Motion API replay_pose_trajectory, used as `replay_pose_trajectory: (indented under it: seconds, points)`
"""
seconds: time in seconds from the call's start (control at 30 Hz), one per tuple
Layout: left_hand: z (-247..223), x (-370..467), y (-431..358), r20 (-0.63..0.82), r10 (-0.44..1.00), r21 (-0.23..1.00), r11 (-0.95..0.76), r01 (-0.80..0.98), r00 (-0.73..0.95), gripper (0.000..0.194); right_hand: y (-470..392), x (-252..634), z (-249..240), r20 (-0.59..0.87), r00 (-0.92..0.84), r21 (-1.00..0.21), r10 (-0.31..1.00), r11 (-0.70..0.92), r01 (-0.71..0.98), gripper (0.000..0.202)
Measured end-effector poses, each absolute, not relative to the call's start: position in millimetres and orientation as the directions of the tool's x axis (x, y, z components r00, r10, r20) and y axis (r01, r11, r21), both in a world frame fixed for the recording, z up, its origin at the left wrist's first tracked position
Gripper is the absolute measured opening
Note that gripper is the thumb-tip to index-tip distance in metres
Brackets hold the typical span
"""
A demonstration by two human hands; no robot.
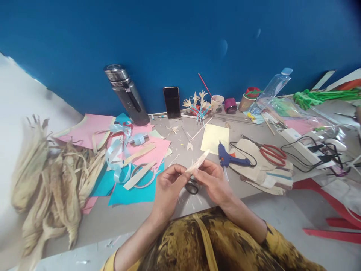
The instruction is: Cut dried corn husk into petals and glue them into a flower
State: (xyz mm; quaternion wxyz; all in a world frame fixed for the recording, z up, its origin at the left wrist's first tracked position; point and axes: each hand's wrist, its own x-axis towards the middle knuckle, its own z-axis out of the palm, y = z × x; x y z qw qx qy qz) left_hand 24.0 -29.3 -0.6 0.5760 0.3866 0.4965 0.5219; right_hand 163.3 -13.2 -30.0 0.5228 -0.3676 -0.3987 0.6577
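Between my two hands is a pale, pointed strip of dried corn husk [199,161], its tip slanting up to the right. My left hand [170,184] pinches its lower end. The fingers of my right hand [211,178] are closed on it from the other side. Black-handled scissors [192,187] lie on the table just below my fingers, partly hidden by them. A blue glue gun [232,157] rests to the right of my right hand. Beyond my hands, small husk flowers [197,99] with light blue stems stand near the wall.
Bundles of dried husks [60,188] lie at the left, beside blue paper [135,194] and light blue ribbon [120,150]. A dark flask [128,96], a phone [172,102] and a plastic bottle [272,90] stand along the wall. Red-handled pliers [273,154] lie on gloves [251,160].
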Motion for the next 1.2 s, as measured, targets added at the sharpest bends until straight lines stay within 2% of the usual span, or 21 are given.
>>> replay_pose_trajectory:
  seconds: [0.23,0.43,0.53,0.63,0.7,0.77,0.83,0.93,1.03,1.1,1.17,1.2]
  points:
    - [-4.0,24.0,-29.1,-0.193,0.981,0.955,0.184,-0.233,-0.017,0.017,-12.7,162.6,-29.0,-0.043,-0.17,-0.928,0.984,-0.103,-0.358,0.021]
    - [-7.5,20.9,-31.4,-0.174,0.982,0.948,0.186,-0.257,0.068,0.014,-14.9,158.8,-23.6,-0.096,-0.164,-0.927,0.982,-0.149,-0.345,0.024]
    - [-8.4,18.9,-31.7,-0.177,0.983,0.951,0.185,-0.249,0.054,0.016,-14.4,160.2,-22.2,-0.106,-0.193,-0.929,0.976,-0.166,-0.33,0.027]
    - [-10.5,14.3,-29.9,-0.209,0.978,0.941,0.198,-0.273,-0.011,0.016,-13.0,170.3,-22.3,-0.08,-0.225,-0.977,0.971,-0.121,-0.175,0.025]
    - [-12.4,10.4,-27.9,-0.235,0.971,0.918,0.206,-0.34,-0.044,0.015,-13.1,179.4,-26.0,-0.04,-0.213,-0.994,0.976,-0.017,0.109,0.02]
    - [-13.7,7.3,-25.8,-0.274,0.961,0.873,0.234,-0.427,-0.034,0.016,-14.7,185.5,-32.9,-0.027,-0.251,-0.869,0.968,0.102,0.485,0.015]
    - [-14.2,5.6,-24.5,-0.311,0.95,0.815,0.265,-0.516,-0.004,0.018,-17.1,185.9,-40.4,-0.071,-0.334,-0.653,0.94,0.21,0.728,0.017]
    - [-13.1,4.4,-24.7,-0.331,0.944,0.75,0.263,-0.607,-0.001,0.02,-18.9,178.2,-46.3,-0.142,-0.378,-0.44,0.915,0.283,0.852,0.021]
    - [-10.4,1.7,-26.7,-0.317,0.948,0.73,0.222,-0.646,-0.034,0.021,-16.3,173.3,-45.0,-0.167,-0.354,-0.372,0.92,0.274,0.887,0.016]
    - [-8.1,-1.0,-28.2,-0.305,0.951,0.719,0.193,-0.667,-0.053,0.021,-14.0,177.3,-43.9,-0.168,-0.317,-0.441,0.933,0.217,0.871,0.011]
    - [-6.2,-3.0,-29.2,-0.293,0.953,0.714,0.163,-0.681,-0.08,0.02,-13.0,186.0,-45.0,-0.211,-0.274,-0.654,0.938,0.073,0.753,0.012]
    - [-5.5,-3.3,-29.2,-0.289,0.953,0.716,0.149,-0.682,-0.094,0.02,-13.3,190.6,-46.4,-0.257,-0.272,-0.783,0.927,-0.035,0.621,0.017]
